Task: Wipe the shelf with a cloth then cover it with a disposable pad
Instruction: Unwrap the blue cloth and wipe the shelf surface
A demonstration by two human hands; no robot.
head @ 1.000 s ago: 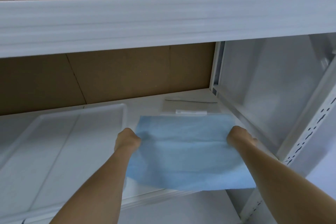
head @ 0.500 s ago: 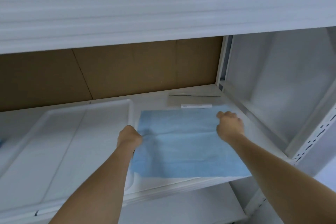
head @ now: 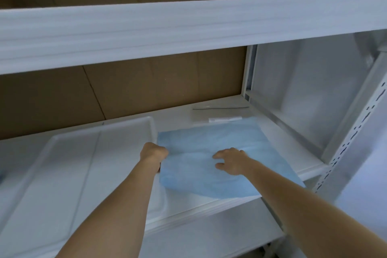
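Blue pad (head: 211,148) lay flat on the white shelf (head: 278,138), centre-right of frame. Left hand (head: 154,153) gripped its left edge in a fist; right hand (head: 231,160) rested on it, fingers spread. White tray (head: 83,153) sat lower left, plastic bag (head: 217,114) just behind the pad.

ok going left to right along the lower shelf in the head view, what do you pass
tray → left hand, gripping the pad's left edge → blue pad → right hand, fingers spread on the pad → side panel → slotted upright

Left grip (head: 154,152) fisted; right grip (head: 231,160) fingers spread.
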